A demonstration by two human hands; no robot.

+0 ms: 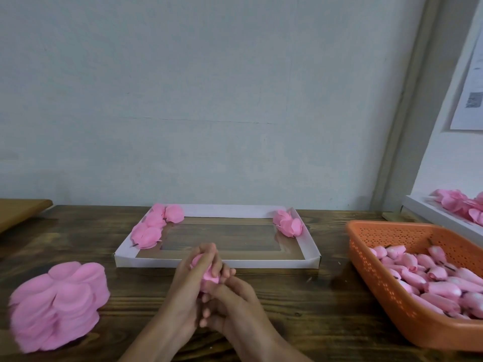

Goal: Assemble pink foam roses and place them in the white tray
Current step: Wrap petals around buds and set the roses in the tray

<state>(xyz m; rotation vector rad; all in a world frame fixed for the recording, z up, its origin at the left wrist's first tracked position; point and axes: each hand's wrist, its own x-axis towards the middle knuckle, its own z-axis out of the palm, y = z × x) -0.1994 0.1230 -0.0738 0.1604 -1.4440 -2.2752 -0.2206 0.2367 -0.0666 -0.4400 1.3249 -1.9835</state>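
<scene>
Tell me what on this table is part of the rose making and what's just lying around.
Job: rose in left hand and right hand, petal stack, basket of buds, white tray with finished roses.
Lying about: brown board, paper on wall.

A dark, stained wooden worktop (pixel 287 309) with a strong grain fills the lower part of the view. At its far left edge a plain brown board (pixel 18 211) sits slightly raised and runs out of view. Behind the worktop's back edge rises a pale grey-blue wall (pixel 209 87), crossed by a thin, faint crack (pixel 209 120). A grey vertical frame (pixel 407 113) stands past the back right corner. To its right, on a white side wall, hangs a printed paper sheet (pixel 470 82) bearing a dark square code; its text is too blurred to read.
</scene>
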